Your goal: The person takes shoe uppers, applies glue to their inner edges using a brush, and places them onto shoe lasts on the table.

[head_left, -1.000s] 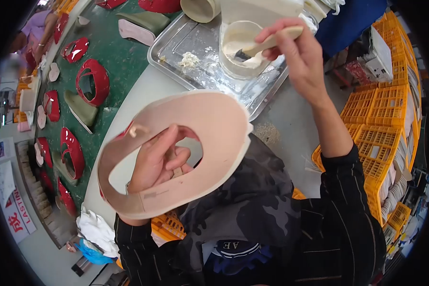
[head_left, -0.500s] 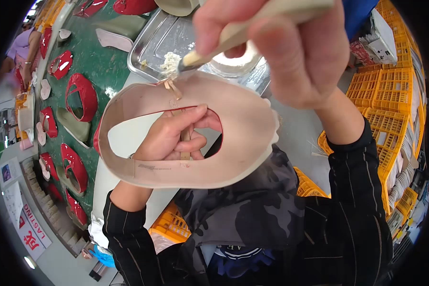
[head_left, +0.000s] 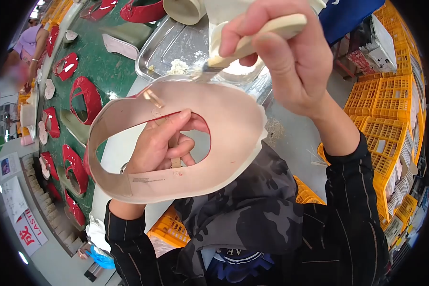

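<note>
My left hand shows through the opening of a shoe upper and grips it from beneath, thumb near the opening's red edge. The upper's pale beige lining faces up, and a small strap with a buckle hangs over its far side. Above the toe end, my right hand is closed around the wooden handle of a brush. The brush tip points left at the upper's far edge; its bristles are partly hidden and blurred, so I cannot tell whether they touch.
Behind the upper lies a metal tray with white paste and a round container. Red shoe uppers and pale lasts stand on the green table at left. Yellow crates are stacked at right. Another person is far left.
The upper has shifted left and slightly down in view with my left hand. My right hand has moved lower with the brush, whose tip is now farther right along the upper's far edge.
</note>
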A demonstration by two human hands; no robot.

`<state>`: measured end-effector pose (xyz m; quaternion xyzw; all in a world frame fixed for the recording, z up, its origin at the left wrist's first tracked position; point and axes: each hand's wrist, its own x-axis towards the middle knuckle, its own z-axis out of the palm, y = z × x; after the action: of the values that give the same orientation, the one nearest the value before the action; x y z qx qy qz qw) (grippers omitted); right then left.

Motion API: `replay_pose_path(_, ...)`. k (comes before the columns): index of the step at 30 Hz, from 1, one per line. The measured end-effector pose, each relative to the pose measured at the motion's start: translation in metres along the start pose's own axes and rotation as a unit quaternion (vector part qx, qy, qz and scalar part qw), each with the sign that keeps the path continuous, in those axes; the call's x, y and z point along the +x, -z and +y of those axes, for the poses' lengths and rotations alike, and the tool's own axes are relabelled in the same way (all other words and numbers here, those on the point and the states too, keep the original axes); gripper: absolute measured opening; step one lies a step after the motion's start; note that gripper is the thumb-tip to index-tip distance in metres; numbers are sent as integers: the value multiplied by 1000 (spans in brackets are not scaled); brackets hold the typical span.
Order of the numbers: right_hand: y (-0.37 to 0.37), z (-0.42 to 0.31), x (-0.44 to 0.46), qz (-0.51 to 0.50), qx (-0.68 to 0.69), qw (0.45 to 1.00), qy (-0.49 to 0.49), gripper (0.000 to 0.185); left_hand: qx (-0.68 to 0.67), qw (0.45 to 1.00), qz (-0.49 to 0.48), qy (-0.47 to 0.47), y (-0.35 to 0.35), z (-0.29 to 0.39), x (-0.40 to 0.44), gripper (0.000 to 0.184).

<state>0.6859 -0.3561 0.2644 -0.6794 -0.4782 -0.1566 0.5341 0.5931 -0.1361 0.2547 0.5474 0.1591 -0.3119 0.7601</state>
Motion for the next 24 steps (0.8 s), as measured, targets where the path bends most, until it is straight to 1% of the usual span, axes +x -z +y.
replay_pose_path(1, -6, 6, -2, 14, 17, 1000, -4, 21, 5, 1000, 15, -20, 1, 0, -3, 29)
replay_pose_path(2, -3, 4, -7, 15, 2, 999, -31, 21, 10, 999, 30, -42, 3, 1, -5, 29)
replay_pose_path(3, 2, 2, -11, 13, 2, 1000, -27, 21, 10, 998, 31, -46, 4, 1, -7, 29)
replay_pose_path(5, 12, -1, -18, -3, -16, 998, -59, 19, -5, 994, 70, -82, 7, -3, -11, 32)
replay_pose_path(7, 13, 0, -16, -5, -21, 998, -56, 19, 3, 992, 82, -99, 8, -7, -9, 32)
replay_pose_path(9, 8, 0, -6, 42, -18, 999, 1, 19, 11, 989, 92, -112, 5, -10, -9, 32)
replay_pose_path(12, 0, 6, -4, 70, -2, 998, 2, 19, -7, 985, 121, -121, -4, -12, -12, 33)
replay_pose_path(14, -2, 9, -7, 78, 7, 997, 1, 18, -30, 960, 174, -215, -14, -14, -11, 34)
replay_pose_path(15, -1, 5, -12, 101, 9, 995, -22, 18, -29, 960, 174, -218, -15, -17, -9, 34)
replay_pose_path(16, 1, 3, -18, 125, 11, 991, -46, 18, -46, 948, 183, -258, -15, -23, -5, 34)
replay_pose_path(17, 3, 3, -24, 125, 11, 990, -59, 17, -63, 934, 191, -296, -15, -28, -2, 35)
replay_pose_path(18, 4, 2, -29, 126, 11, 990, -59, 17, -73, 930, 177, -312, -17, -31, 1, 37)
replay_pose_path(20, 4, 0, -36, 142, 24, 986, -87, 18, -97, 924, 182, -324, -26, -36, 6, 38)
replay_pose_path(21, 7, -1, -35, 144, 23, 985, -89, 18, -122, 915, 188, -335, -29, -37, 8, 39)
replay_pose_path(22, 10, -1, -34, 139, 18, 987, -77, 18, -89, 918, 169, -347, -22, -42, 9, 44)
replay_pose_path(23, 12, -2, -31, 136, 13, 989, -65, 18, -86, 919, 168, -346, -21, -46, 11, 44)
replay_pose_path(24, 13, -2, -27, 139, 13, 988, -66, 18, -71, 913, 168, -366, -21, -50, 12, 45)
